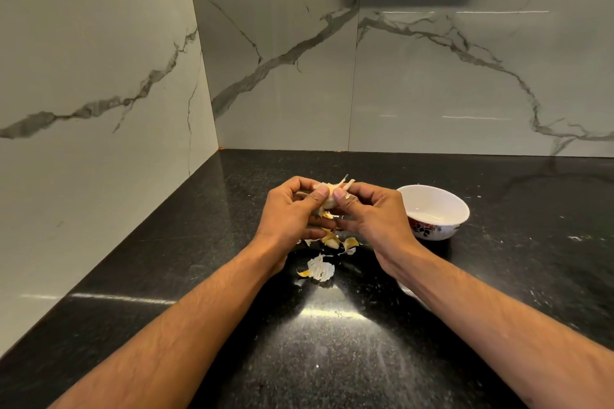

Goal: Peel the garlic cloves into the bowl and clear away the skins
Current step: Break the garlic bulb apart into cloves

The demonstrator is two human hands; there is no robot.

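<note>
garlic (pixel 327 197) sits pinched between both hands above the dark surface (pixel 365 342), the left hand (pixel 292 209) and right hand (pixel 372 212) each curled on it with thumbs pressed on its near face; its dry stem points up and away. bowl (pixel 435 209) stands just right of the right hand, so that hand is nearer for dropping a clove. loose skins (pixel 320 269) lie on the surface below the hands.

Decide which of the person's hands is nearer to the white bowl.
Right. The right hand sits just left of the white bowl, its knuckles almost at the rim; the left hand is farther left, beyond the garlic both hands hold.
</note>
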